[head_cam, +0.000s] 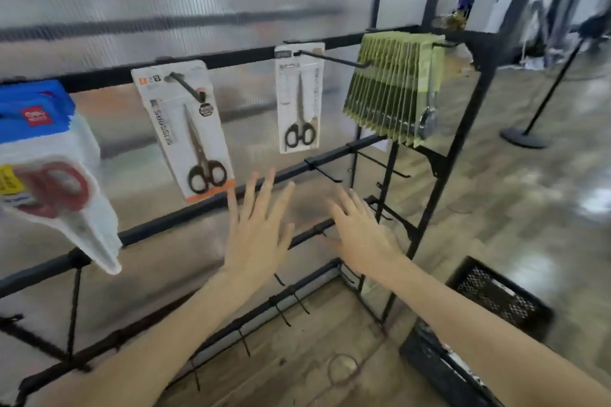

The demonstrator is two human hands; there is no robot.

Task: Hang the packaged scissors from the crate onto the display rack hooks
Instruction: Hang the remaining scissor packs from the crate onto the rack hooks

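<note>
Black-handled packaged scissors, two packs (188, 132) (299, 97), hung on the display rack (211, 59), one per hook. Below them, left hand (258, 228) and right hand (363, 235) hovered with fingers spread, holding nothing. One crate (496, 294) sat right of the rack.

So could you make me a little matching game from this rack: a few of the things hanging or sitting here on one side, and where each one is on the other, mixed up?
Things:
1. orange-edged scissors pack
2. green packets
3. black crate
4. red-handled scissors pack

Places:
A. on the floor, lower right
B. far left of the rack
C. crowded on the top right hook
D. tilted on a hook, just above the left hand

Pairs: 1-D, 2-C, 3-A, 4-B
</note>
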